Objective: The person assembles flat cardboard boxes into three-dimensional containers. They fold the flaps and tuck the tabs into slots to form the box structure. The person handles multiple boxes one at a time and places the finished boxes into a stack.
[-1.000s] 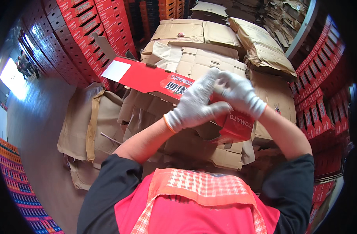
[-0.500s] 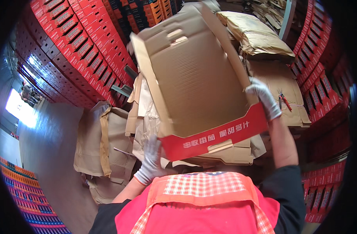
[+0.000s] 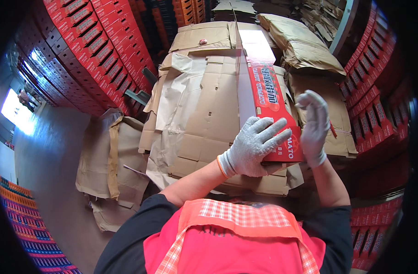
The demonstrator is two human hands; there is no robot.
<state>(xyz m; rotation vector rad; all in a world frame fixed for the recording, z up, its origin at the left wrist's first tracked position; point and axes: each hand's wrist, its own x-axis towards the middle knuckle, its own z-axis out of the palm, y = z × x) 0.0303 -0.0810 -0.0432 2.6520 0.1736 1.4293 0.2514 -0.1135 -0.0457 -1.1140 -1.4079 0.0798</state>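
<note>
A red printed cardboard tray carton (image 3: 267,91) stands on its long side on a stack of flattened brown cardboard (image 3: 209,132), its red side facing up. Which way its hollow faces I cannot tell. My left hand (image 3: 257,148), in a pale knit glove, lies against the carton's near end with fingers spread. Just right of that end my right hand (image 3: 315,125), gloved too, is raised with fingers stretched and slightly bent, gripping nothing. Loose crumpled brown paper (image 3: 170,100) covers the left part of the stack.
Stacked red cartons (image 3: 94,50) rise at the left, and more red cartons (image 3: 373,100) at the right. Paper-wrapped bundles (image 3: 300,45) lie at the back right. A brown paper bundle (image 3: 110,157) sits left of the stack. A small reddish object (image 3: 203,41) rests on the far cardboard.
The carton has turned from hollow side up onto its long side and moved right. My left hand has come across to its near end; my right hand has let go of its edge.
</note>
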